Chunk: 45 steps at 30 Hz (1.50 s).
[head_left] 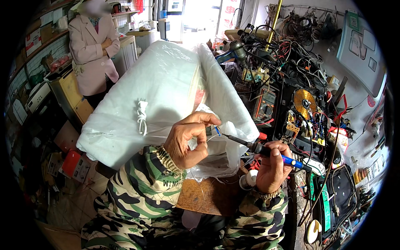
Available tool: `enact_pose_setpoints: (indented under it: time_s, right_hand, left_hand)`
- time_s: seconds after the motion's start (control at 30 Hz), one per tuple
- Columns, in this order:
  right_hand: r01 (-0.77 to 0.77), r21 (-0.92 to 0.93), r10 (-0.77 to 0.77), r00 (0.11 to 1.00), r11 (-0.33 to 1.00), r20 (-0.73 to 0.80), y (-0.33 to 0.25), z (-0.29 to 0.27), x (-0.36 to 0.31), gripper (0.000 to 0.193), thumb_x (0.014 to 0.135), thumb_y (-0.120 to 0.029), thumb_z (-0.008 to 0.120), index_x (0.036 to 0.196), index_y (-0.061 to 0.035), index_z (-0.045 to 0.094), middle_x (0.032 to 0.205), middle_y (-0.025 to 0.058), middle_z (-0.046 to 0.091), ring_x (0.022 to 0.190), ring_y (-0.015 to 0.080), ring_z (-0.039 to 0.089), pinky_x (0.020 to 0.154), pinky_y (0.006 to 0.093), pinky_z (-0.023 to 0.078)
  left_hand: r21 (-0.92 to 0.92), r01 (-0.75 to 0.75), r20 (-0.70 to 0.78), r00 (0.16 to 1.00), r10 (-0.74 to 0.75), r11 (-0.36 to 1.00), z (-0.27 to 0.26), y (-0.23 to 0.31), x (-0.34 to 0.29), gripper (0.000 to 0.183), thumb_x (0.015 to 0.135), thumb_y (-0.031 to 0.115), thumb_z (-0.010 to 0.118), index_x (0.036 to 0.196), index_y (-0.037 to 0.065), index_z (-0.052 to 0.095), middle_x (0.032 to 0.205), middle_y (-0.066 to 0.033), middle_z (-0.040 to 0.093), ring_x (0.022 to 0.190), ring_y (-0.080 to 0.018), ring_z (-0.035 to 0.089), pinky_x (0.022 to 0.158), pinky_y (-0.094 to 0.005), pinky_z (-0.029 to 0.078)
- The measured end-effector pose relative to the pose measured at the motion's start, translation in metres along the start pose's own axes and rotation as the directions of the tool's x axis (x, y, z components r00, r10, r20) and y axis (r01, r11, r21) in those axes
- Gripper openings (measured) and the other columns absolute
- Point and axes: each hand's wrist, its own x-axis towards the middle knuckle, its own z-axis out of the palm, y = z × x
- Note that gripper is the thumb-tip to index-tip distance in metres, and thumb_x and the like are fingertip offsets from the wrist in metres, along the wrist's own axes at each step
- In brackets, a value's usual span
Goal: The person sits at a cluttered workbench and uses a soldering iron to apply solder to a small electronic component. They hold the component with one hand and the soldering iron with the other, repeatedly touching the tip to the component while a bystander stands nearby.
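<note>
At the left, a person in a pale pink jacket [93, 54] is standing with folded arms. A coiled white power cord with a plug [142, 116] is lying on a large bundle in whitish plastic sheeting [166, 68]. Before the bundle, the left hand [186, 139] is pinching a thin pale strand [213, 136]. A short blue wire [217, 130] is showing beside its fingertips, and a slim soldering iron with a black shaft and blue handle [258, 148] is pointing there; whether they are touching, I cannot tell. The right hand [273, 168] is grasping the iron. Beyond it, an orange-edged multimeter [265, 102] is resting near a round copper-coloured coil [305, 102].
</note>
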Motion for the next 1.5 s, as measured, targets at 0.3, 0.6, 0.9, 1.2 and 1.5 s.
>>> enact_pose_setpoints:
  time_s: [0.3,0.6,0.9,1.2,1.5]
  right_hand:
    - [0.005,0.026,-0.006,1.000,1.000,0.029,0.0014,-0.0029,0.0003,0.017,0.088,-0.011,0.057,0.087,0.0060,0.058,0.089,0.0125,0.057,0.070,0.0127,0.052,0.054,0.0238,0.048]
    - [0.035,0.027,-0.036,0.999,0.999,0.035,0.0052,-0.0071,0.0014,0.018,0.089,-0.013,0.058,0.087,0.0055,0.058,0.088,0.0123,0.057,0.072,0.0121,0.052,0.054,0.0233,0.048]
    - [0.006,-0.004,-0.006,1.000,1.000,0.008,0.0020,-0.0044,0.0002,0.017,0.089,-0.013,0.058,0.086,0.0038,0.058,0.089,0.0106,0.058,0.062,0.0078,0.046,0.052,0.0206,0.044]
    - [0.004,0.023,-0.003,1.000,1.000,-0.012,0.0006,0.0001,-0.0002,0.018,0.091,-0.013,0.057,0.090,0.0047,0.058,0.090,0.0103,0.058,0.063,0.0080,0.048,0.054,0.0238,0.049]
    - [-0.002,0.037,0.002,1.000,0.999,-0.008,0.0004,-0.0020,0.0003,0.017,0.092,-0.012,0.055,0.093,0.0053,0.058,0.091,0.0111,0.058,0.069,0.0141,0.055,0.055,0.0268,0.051]
  left_hand:
    - [-0.028,0.035,0.013,0.999,-0.035,0.999,-0.0003,0.0020,-0.0002,0.006,0.065,-0.003,0.046,0.064,0.002,0.044,0.121,-0.0234,0.055,0.111,-0.0224,0.057,0.105,-0.0408,0.039]
    - [-0.055,0.062,0.029,0.998,-0.061,0.997,-0.0017,0.0010,-0.0004,0.005,0.068,-0.003,0.047,0.066,0.001,0.045,0.123,-0.0248,0.053,0.117,-0.0278,0.056,0.108,-0.0459,0.038]
    - [-0.046,0.045,0.015,0.999,-0.044,0.998,-0.0010,-0.0005,-0.0008,0.004,0.068,-0.003,0.047,0.066,0.000,0.046,0.123,-0.0252,0.054,0.117,-0.0292,0.057,0.106,-0.0447,0.040]
    - [0.036,0.014,0.002,1.000,-0.014,0.999,0.0000,0.0032,0.0011,0.004,0.064,-0.002,0.047,0.062,0.001,0.045,0.117,-0.0245,0.058,0.106,-0.0224,0.059,0.099,-0.0379,0.044]
    - [0.023,-0.006,-0.028,1.000,0.007,1.000,0.0021,0.0001,0.0006,0.005,0.064,-0.002,0.046,0.061,0.002,0.044,0.116,-0.0236,0.058,0.103,-0.0208,0.059,0.097,-0.0370,0.045]
